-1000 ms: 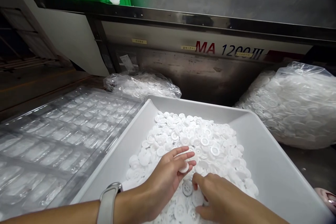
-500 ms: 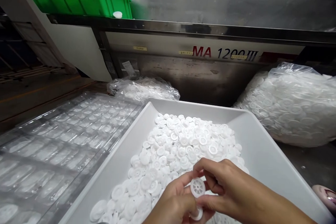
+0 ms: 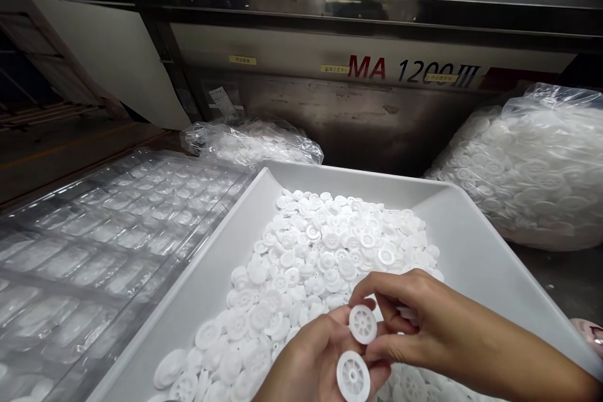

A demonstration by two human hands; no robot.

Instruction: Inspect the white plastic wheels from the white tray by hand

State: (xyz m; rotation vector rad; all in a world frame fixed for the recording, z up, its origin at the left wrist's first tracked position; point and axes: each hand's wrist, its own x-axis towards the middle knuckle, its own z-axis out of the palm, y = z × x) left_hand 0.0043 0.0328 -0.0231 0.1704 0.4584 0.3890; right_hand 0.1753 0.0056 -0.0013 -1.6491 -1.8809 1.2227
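- Hands met low over the near end of the white tray [image 3: 471, 245]; right hand [image 3: 419, 326] pinched a small white wheel [image 3: 362, 324] between thumb and fingers, the rest of the hand loosely curled.
- Left hand [image 3: 311, 361] was cupped under it, closed around a second wheel [image 3: 353, 377] at the fingertips, spoked face toward the camera.
- Step judged: pairing or checking two parts picked from the pile, both lifted clear of it and nearly touching each other.
- Next move would call for lining the two faces or hubs up squarely, with a firm fingertip hold so neither drops back.
- Tray held a loose heap of white plastic wheels [image 3: 325, 245], stretching ahead of and left of the hands.
- Clear blister tray [image 3: 117, 232], well left of the hands, had rows of pockets; contents too glary to tell.
- Large clear bag [image 3: 532, 169], ahead-right, looked full of the same white parts; smaller bag [image 3: 254, 141] lay ahead-left by the machine wall.
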